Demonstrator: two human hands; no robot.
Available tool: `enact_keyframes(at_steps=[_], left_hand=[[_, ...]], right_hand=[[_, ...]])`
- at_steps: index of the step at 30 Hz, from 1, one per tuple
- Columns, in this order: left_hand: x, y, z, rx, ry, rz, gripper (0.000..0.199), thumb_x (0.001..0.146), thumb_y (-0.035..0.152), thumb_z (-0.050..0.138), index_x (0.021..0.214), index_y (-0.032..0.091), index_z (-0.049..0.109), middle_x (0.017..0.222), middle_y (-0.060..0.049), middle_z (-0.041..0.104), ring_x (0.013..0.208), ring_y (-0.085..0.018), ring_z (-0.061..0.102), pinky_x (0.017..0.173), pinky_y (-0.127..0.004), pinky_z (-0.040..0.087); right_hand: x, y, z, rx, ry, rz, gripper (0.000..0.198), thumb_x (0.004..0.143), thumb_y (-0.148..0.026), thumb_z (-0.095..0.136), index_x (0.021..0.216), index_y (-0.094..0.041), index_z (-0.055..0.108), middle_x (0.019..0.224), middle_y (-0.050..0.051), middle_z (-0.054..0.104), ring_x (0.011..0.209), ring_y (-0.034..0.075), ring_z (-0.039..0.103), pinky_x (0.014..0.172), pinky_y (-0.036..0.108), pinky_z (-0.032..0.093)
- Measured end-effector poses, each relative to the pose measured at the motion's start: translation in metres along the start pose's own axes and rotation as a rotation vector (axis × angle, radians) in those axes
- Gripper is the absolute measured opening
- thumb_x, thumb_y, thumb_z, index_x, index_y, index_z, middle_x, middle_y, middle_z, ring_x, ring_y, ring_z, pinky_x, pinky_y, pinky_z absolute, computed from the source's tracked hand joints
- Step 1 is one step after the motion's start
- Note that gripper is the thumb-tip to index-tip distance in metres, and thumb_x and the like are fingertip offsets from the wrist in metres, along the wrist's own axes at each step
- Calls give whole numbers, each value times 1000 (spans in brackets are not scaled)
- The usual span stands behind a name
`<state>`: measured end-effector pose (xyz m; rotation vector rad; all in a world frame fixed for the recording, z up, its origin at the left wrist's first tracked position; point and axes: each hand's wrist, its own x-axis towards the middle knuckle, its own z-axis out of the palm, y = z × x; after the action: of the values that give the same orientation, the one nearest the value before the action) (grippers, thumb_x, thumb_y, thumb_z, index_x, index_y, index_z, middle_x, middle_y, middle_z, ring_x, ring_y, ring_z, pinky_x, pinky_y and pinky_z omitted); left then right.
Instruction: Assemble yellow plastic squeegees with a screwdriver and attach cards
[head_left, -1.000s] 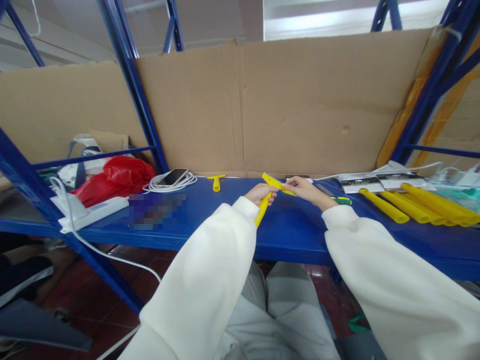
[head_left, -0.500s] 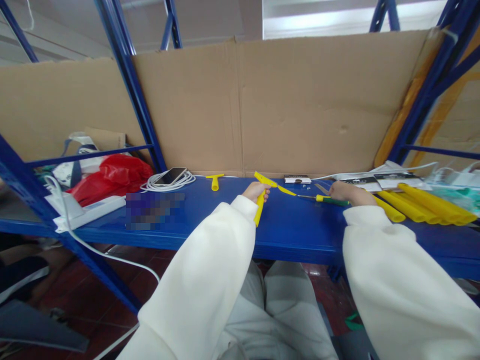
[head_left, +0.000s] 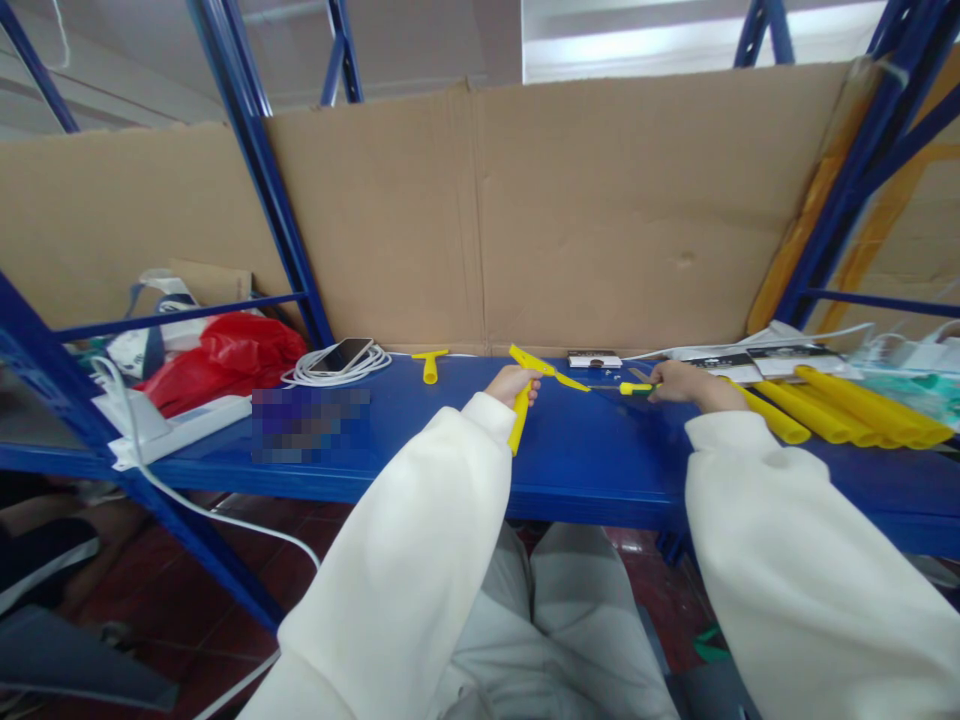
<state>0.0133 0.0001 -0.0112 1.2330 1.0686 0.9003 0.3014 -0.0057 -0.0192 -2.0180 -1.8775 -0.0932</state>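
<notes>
My left hand (head_left: 514,384) is closed around a yellow T-shaped tool (head_left: 518,425), whose handle points down toward the table's front edge. From its head a narrow yellow end piece (head_left: 572,383) sticks out to the right. My right hand (head_left: 684,386) grips a screwdriver (head_left: 636,389) with a yellow and green handle, held level and pointing left. Its thin shaft reaches the tip of the end piece; whether they touch I cannot tell. Small silvery bits (head_left: 611,378) lie just behind the shaft. Another yellow T-shaped tool (head_left: 430,366) rests farther left near the cardboard.
Several yellow tubes (head_left: 847,412) lie at the right of the blue table (head_left: 592,470). A small white box (head_left: 593,360) sits against the cardboard wall (head_left: 600,220). On the left are a phone (head_left: 343,354) on coiled white cable, a power strip (head_left: 191,425) and a red bag (head_left: 232,355).
My right hand has shifted slightly left, and the screwdriver with it, its shaft now at the tip of the yellow end piece. The left hand stays nearly still.
</notes>
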Motion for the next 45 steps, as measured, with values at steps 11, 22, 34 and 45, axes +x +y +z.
enact_keyframes(at_steps=[11, 22, 34, 45], left_hand=[[0, 0, 1, -14, 21, -12, 19, 93, 4, 48, 77, 16, 50, 47, 8, 42, 35, -6, 36, 40, -18, 27], [-3, 2, 2, 10, 21, -9, 23, 94, 5, 47, 74, 17, 48, 45, 7, 43, 35, -6, 35, 40, -18, 27], [-3, 2, 1, -13, 9, -12, 21, 94, 5, 47, 77, 16, 49, 46, 8, 42, 34, -6, 35, 39, -17, 27], [-2, 1, 2, -2, 1, -5, 23, 94, 4, 45, 76, 18, 47, 45, 8, 42, 34, -6, 35, 39, -18, 29]], right_hand=[[-10, -31, -8, 275, 280, 59, 28, 79, -45, 68, 78, -17, 67, 58, 4, 64, 56, 18, 59, 52, 27, 41], [-12, -37, -4, 538, 278, 213, 33, 75, -47, 77, 77, -18, 63, 49, 0, 54, 49, 17, 54, 46, 27, 37], [-24, -62, -17, 1186, -28, 489, 16, 95, -25, 60, 81, -18, 54, 56, 2, 67, 38, 9, 55, 39, 17, 40], [-16, -57, -2, 1005, 144, 241, 18, 88, -24, 67, 77, -18, 55, 62, 5, 71, 38, 10, 56, 36, 17, 38]])
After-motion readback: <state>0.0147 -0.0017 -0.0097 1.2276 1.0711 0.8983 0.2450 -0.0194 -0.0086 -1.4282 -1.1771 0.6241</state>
